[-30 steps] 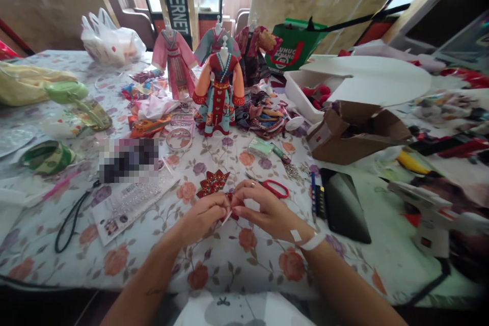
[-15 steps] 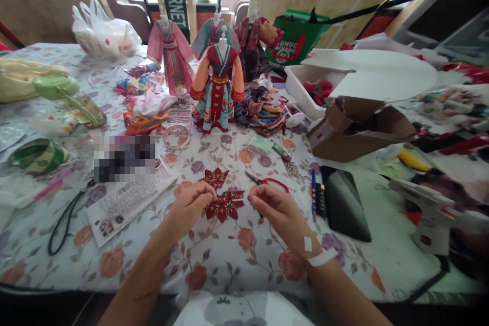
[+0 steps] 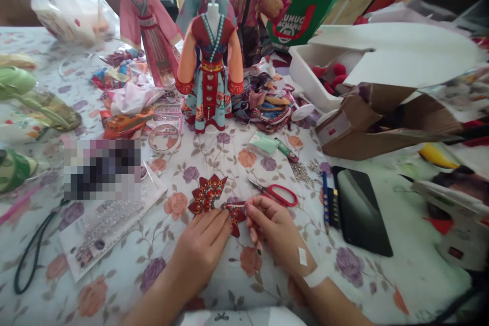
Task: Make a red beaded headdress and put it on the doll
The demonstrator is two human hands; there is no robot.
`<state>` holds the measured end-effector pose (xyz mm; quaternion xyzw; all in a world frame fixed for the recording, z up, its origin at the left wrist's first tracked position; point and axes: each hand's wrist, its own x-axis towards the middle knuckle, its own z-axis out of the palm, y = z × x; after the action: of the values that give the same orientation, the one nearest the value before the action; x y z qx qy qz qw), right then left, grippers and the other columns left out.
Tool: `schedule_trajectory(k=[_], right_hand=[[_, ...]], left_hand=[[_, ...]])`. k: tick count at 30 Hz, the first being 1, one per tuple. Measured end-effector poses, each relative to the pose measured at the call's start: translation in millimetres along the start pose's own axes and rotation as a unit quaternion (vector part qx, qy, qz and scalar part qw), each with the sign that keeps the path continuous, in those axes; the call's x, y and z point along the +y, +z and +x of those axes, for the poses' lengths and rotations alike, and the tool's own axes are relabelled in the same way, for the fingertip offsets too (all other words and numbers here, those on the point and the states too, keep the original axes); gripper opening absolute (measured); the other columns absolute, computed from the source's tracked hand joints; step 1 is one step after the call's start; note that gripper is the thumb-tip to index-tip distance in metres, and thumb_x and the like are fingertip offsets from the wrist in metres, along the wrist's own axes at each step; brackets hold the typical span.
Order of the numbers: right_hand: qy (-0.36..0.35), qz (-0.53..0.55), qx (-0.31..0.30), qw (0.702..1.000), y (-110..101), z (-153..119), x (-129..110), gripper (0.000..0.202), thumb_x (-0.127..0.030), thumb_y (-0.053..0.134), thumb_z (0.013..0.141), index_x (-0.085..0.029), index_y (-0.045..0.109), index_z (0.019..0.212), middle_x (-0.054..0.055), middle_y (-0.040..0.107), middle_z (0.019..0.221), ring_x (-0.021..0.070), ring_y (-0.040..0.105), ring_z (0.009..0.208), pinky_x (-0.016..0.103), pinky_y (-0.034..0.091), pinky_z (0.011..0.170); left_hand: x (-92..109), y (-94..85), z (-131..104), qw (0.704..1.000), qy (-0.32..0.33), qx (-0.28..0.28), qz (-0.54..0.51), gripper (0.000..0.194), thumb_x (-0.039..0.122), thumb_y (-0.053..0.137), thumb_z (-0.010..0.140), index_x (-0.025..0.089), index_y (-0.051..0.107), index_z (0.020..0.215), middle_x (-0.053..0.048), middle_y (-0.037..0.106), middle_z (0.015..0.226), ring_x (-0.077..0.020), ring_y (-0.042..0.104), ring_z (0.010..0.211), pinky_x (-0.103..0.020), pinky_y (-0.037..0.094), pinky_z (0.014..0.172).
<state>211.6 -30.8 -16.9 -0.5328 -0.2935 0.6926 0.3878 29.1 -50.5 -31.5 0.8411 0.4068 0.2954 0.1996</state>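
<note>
Head view: my left hand [image 3: 206, 244] lies flat, fingers released, pressing red petal ornament [image 3: 214, 198] onto worktop [image 3: 267, 275]. Right hand [image 3: 271, 226] pinches ornament's right tip. Ornament just ahead of both hands, long axis left-right. Red scissors [image 3: 277, 192] beside right hand.

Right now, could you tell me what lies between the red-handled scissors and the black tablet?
In the head view, a blue pen and a small dark comb-like strip lie on the floral tablecloth between the red-handled scissors and the black tablet.
</note>
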Motion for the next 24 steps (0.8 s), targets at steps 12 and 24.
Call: schedule_trajectory(k=[12, 24], right_hand=[[0.054, -0.061, -0.023, 0.996, 2, 5, -3, 0.028, -0.045, 0.055, 0.086, -0.018, 0.051, 0.083, -0.006, 0.054, 0.052, 0.0043, 0.044, 0.03, 0.012, 0.037, 0.03], [0.072, -0.078, -0.007, 0.994, 3, 4, -3, 0.029, -0.046, 0.054, 0.085, -0.018, 0.05, 0.083, -0.005, 0.054, 0.054, 0.0049, 0.043, 0.031, 0.013, 0.036, 0.029]], left_hand=[[2, -6.5, 16, 0.983, 0.11, 0.017, 0.149, 0.035, 0.008, 0.034, 0.092, 0.005, 0.068, 0.099, -0.013, 0.071, 0.1, -0.024, 0.062, 0.096, -0.036, 0.052, 0.078], [1, -8.7, 11, 0.984, 0.101, 0.01, 0.145, 0.033, 0.005, 0.036, 0.09, 0.006, 0.068, 0.1, -0.011, 0.072, 0.103, -0.0237, 0.061, 0.1, -0.037, 0.045, 0.087]])
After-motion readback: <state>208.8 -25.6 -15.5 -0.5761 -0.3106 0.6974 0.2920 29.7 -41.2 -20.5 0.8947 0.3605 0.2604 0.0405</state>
